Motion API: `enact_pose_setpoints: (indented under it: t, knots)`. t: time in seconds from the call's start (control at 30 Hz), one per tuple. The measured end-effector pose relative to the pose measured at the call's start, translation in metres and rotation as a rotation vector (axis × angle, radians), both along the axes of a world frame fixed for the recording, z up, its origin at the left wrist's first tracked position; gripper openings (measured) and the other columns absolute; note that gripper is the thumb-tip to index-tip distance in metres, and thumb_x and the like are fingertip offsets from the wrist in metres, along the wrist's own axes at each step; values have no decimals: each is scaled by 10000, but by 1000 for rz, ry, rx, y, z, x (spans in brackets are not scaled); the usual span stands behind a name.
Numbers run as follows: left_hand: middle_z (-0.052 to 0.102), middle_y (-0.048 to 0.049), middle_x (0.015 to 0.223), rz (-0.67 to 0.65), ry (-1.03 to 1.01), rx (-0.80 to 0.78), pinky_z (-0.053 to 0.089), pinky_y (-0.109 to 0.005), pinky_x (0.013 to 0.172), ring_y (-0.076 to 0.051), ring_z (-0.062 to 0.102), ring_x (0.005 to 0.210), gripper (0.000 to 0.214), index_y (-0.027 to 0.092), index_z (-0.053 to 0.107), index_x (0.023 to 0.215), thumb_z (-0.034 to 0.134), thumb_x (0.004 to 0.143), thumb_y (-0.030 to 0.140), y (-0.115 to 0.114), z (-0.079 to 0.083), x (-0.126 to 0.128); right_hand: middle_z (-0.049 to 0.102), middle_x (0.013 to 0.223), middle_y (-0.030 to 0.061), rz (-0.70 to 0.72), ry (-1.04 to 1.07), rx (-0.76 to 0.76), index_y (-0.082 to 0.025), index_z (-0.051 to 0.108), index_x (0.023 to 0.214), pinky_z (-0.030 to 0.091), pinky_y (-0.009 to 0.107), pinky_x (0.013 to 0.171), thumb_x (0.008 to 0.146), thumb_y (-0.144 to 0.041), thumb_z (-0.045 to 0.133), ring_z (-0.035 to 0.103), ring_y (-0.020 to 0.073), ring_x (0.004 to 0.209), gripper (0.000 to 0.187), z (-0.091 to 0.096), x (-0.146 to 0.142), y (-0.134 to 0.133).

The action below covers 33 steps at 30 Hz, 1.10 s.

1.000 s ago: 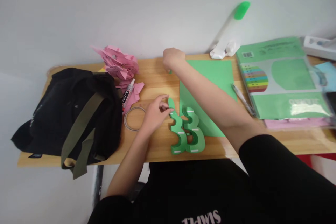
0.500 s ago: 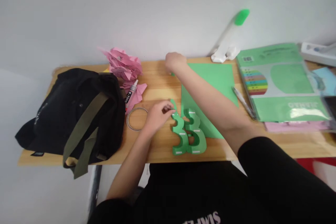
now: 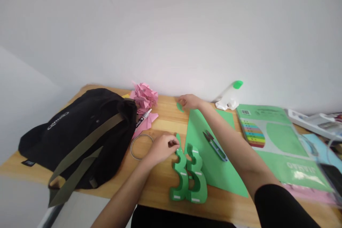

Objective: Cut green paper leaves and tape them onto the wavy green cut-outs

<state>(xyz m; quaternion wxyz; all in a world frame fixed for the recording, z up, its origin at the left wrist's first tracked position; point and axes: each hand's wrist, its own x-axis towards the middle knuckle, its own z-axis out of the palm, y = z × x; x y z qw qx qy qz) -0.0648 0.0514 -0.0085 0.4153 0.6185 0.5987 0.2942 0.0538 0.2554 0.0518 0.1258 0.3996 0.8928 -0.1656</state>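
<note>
My left hand (image 3: 163, 148) is closed in a pinch at the upper end of a wavy green paper shape (image 3: 181, 180). What lies between its fingertips is hidden. A second, matching green shape (image 3: 197, 176) stands close on its right; both carry short white strips on their top faces. My right hand (image 3: 190, 102) reaches to the back of the table, fingers curled together over a small green paper piece (image 3: 180, 107); whether they grip it does not show. Below my right forearm, thread snips (image 3: 217, 146) lie on a green paper sheet (image 3: 227, 178).
A black bag (image 3: 80, 139) fills the table's left side. Beside it are crumpled pink paper (image 3: 145, 96), a glue tube (image 3: 143, 118) and a thin ring (image 3: 131, 148). A green paper pack (image 3: 285, 139), a white bottle with green tip (image 3: 237, 84) and a white tray (image 3: 315, 123) are rightward.
The view has tilted up, so the table sits lower. My right hand's fingers now show above the small green piece, and the snips have come into sight. My left hand stays at the wavy shape.
</note>
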Motion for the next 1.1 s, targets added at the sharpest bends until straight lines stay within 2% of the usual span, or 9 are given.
enact_pose_setpoints:
  t: [0.07, 0.13, 0.47, 0.73, 0.93, 1.1]
  knots:
    - [676, -26, 699, 2, -18, -8, 454, -264, 646, -157, 602, 667, 82, 159, 700, 723, 618, 722, 160, 0, 1, 0, 705, 1020, 52, 48, -18, -9, -177, 562, 1249, 470, 248, 763, 691, -113, 723, 651, 187, 918, 584, -1, -3, 3]
    - [677, -30, 703, 1, -36, -14, 459, -267, 645, -159, 602, 661, 92, 150, 703, 738, 613, 720, 155, -1, 2, 0, 702, 1025, 64, 81, -39, -17, -158, 560, 1239, 461, 243, 728, 658, -130, 746, 651, 195, 900, 611, -2, -6, 6]
    - [695, -35, 735, 21, -67, 2, 483, -257, 659, -157, 629, 683, 128, 146, 710, 801, 635, 706, 103, 0, 1, 1, 693, 969, 62, 105, -106, -36, -146, 569, 1107, 449, 247, 687, 627, -137, 768, 641, 196, 853, 519, 5, -16, 8]
    - [691, -20, 737, 17, -72, -16, 488, -253, 669, -149, 632, 692, 125, 159, 698, 821, 649, 715, 116, 0, -1, 0, 657, 907, 50, -15, 7, -30, -137, 505, 1095, 424, 245, 644, 616, -86, 758, 602, 170, 783, 545, -4, -9, 2]
    - [662, -15, 777, 16, -53, -42, 486, -270, 723, -144, 611, 730, 277, 153, 659, 969, 646, 701, 86, 1, -1, 0, 621, 936, 52, -132, 149, -5, -131, 460, 1154, 402, 245, 683, 662, -62, 695, 568, 169, 830, 550, -16, 0, -12]
    - [651, -3, 803, 11, -52, -33, 480, -274, 748, -142, 607, 755, 354, 165, 611, 1060, 643, 712, 109, 0, 1, -1, 587, 868, 9, -204, 344, -19, -134, 452, 1245, 410, 238, 670, 678, -94, 693, 557, 148, 766, 618, -9, 25, -35]
